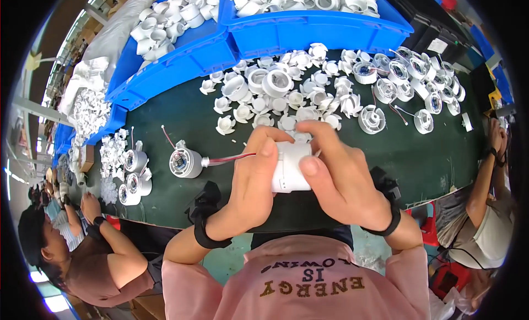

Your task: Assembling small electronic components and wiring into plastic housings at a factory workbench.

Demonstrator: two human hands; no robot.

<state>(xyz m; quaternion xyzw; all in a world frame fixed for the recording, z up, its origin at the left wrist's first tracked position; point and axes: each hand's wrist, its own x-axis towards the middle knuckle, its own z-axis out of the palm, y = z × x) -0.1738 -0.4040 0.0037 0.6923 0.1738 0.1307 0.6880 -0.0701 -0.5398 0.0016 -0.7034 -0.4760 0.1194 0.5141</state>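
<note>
Between both hands, above the near part of the table, is a white cylindrical plastic housing [290, 168]. My left hand [254, 174] is closed on its left side, thumb along the edge. On the other side my right hand [341, 174] grips it, thumb on the front and fingers over the top. Red and white wires [231, 157] run from beside my left hand to a white connector [205, 162]. Close to that connector sits a round white motor unit [185, 162] with a circuit board showing in its open face. The far side of the housing is hidden.
White fan impellers [263, 120] lie scattered beyond my hands. Wired round units [433, 102] cluster at the far right, with more [136, 160] at left. Blue bins [319, 31] of white parts line the back of the dark green table [165, 108]. Other people [99, 248] sit at both sides.
</note>
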